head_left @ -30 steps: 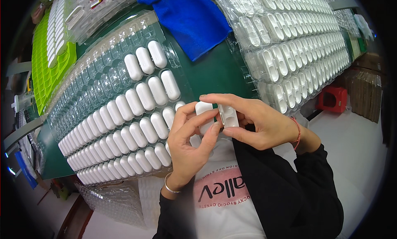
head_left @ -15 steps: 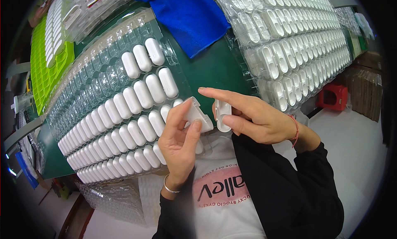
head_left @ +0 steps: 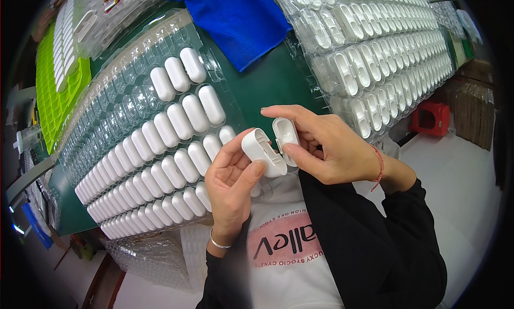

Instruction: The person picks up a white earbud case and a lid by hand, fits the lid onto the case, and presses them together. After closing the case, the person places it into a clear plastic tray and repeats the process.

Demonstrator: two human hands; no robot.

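Observation:
My left hand (head_left: 234, 181) holds a white earbud case body (head_left: 262, 153) between thumb and fingers, its open rim tilted up toward the right. In my right hand (head_left: 327, 148) is a white oval case lid (head_left: 285, 130), its hollow side in view, pinched with the thumb on its lower part. The index finger of that hand reaches out over the lid's top. Lid and body sit side by side, very close; whether they are joined I cannot tell. Beneath the left hand lies a clear blister tray (head_left: 123, 95) with rows of white rounded case bodies (head_left: 181, 120).
To the right, stacked clear trays hold many white open lid pieces (head_left: 369, 63). A blue cloth (head_left: 235, 23) lies on the green table (head_left: 267, 87) between the trays. Far left is a lime-green tray (head_left: 59, 105) with white parts. A red bin (head_left: 431, 119) stands right.
The case body has turned so that its opening faces up more, and the lid has tilted to show its hollow. Both hands stay close together; the view has shifted slightly.

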